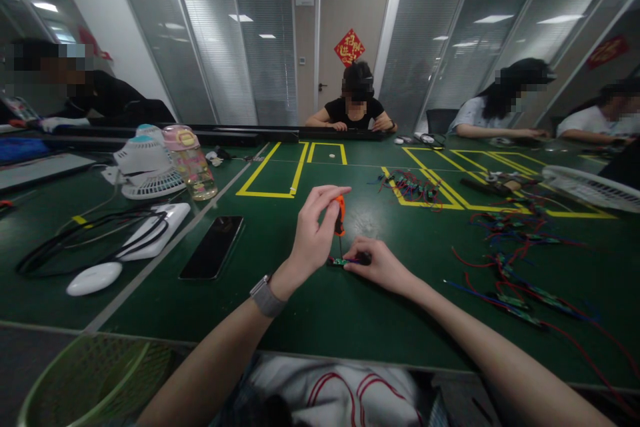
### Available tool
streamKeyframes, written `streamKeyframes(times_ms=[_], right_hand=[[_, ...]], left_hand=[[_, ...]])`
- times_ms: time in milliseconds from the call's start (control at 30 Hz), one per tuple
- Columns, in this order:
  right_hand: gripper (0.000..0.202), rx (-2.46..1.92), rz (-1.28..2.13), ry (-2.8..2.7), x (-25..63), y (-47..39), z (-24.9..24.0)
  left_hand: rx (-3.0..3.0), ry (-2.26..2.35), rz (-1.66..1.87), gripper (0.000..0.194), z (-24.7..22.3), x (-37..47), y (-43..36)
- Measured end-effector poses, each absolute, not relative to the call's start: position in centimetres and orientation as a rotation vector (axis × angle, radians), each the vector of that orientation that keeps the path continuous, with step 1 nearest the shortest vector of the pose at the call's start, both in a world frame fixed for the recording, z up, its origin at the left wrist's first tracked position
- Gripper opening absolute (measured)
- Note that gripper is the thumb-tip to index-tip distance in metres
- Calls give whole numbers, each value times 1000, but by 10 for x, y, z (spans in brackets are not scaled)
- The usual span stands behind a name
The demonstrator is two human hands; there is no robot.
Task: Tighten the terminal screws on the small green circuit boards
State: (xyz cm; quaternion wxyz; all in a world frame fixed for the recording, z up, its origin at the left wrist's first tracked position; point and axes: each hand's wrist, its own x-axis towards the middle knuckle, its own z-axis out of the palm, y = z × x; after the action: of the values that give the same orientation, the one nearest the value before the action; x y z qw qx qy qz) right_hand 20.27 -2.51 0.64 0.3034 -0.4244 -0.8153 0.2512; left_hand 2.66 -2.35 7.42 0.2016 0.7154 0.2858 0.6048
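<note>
My left hand (316, 223), with a watch on its wrist, is closed round the orange and black handle of a screwdriver (341, 217). The screwdriver stands nearly upright, its thin shaft pointing down at a small green circuit board (340, 262). My right hand (377, 265) pinches that board's right end against the green table, beside a dark part and short wires. Whether the tip sits in a screw is too small to tell.
Wired circuit boards lie in a pile (410, 187) and scattered at right (515, 303). At left are a phone (213, 247), a white case (94, 278), black cables, a bottle (193, 163) and a small white fan (150, 167). A green basket (95, 380) stands below the edge. Several people sit opposite.
</note>
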Motion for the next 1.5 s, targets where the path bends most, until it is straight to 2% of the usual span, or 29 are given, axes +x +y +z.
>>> streamKeyframes(times_ms=[167,533,700,867,1333,1500], right_hand=[[5,-1129,666,-2161,203,-25,6],[5,-1132,691,-2146,203,-24,6],[5,-1132,692,-2149,204,-26,6],[4,-1140,701,-2152,203,-27,7],[3,-1140,705,-2145,203,-25,5],[3,-1126,711,-2138,203,-25,6]], left_hand=[[1977,810,1661,27,71,27,-23],[2035,935,1797,13,74,28,-21],[2022,907,1758,14,74,27,-22],[1992,826,1721,24,74,27,-24],[2050,886,1776,12,78,26,-24],[2038,790,1731,21,77,26,-25]])
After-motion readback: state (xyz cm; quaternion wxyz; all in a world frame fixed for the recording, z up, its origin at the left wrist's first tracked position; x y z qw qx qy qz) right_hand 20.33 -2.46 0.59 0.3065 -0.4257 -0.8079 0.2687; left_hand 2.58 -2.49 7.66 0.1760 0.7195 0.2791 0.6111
